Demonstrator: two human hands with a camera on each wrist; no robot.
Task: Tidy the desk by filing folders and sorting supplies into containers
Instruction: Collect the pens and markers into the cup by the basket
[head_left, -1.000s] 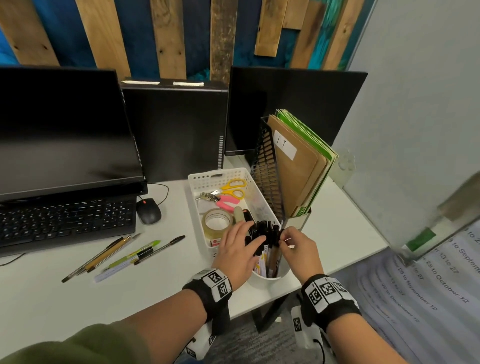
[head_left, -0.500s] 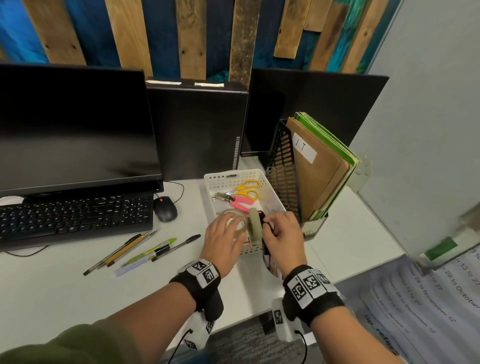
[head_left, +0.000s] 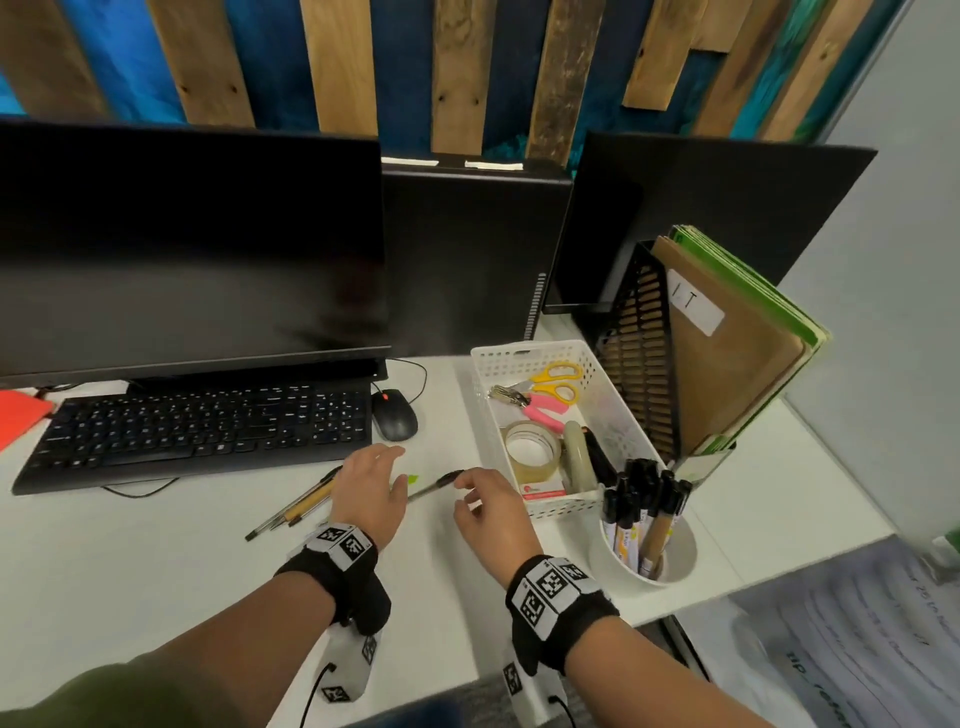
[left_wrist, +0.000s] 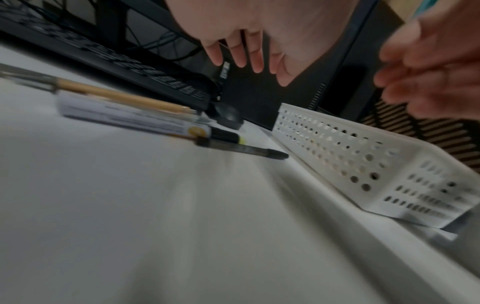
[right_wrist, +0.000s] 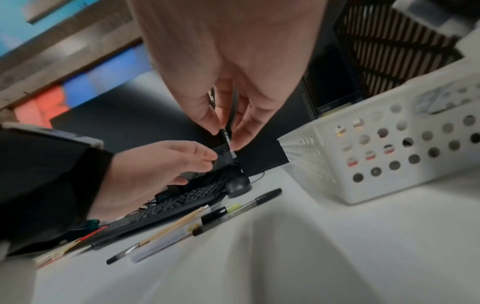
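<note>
Head view: left hand (head_left: 366, 491) and right hand (head_left: 488, 512) poised side by side above the white bench (head_left: 156, 587), each grip loose, fingers relaxed, nothing held; loose pens (head_left: 306, 501) lying on the bench partly beneath the left hand, a black pen (head_left: 441, 480) between the two hands; white perforated basket (head_left: 524, 358) just right of the hands, containing yellow scissors (head_left: 558, 382), a pink-handled tool (head_left: 540, 413) and tape rolls (head_left: 532, 449); white cup (head_left: 675, 558) of markers near the basket's front right corner; black file rack (head_left: 641, 358) behind, with brown and green folders (head_left: 727, 358) standing in it; keyboard (head_left: 202, 431), mouse (head_left: 394, 415) and monitor (head_left: 192, 249) to the left. Left wrist view, blurred: left-hand fingers (left_wrist: 241, 53) straight and spread, well above the bench, touching nothing; right hand (left_wrist: 428, 78) at the right edge, smeared by motion; pens (left_wrist: 145, 117) lying beside one another on the bench, the black pen (left_wrist: 246, 149) nearest the basket (left_wrist: 363, 160). Right wrist view: right-hand fingers (right_wrist: 205, 115) hanging downward, lightly bent, grip empty; left hand (right_wrist: 155, 170) open above the keyboard (right_wrist: 171, 205); pens (right_wrist: 187, 224) flat on the bench, apart from the basket (right_wrist: 389, 144).
</note>
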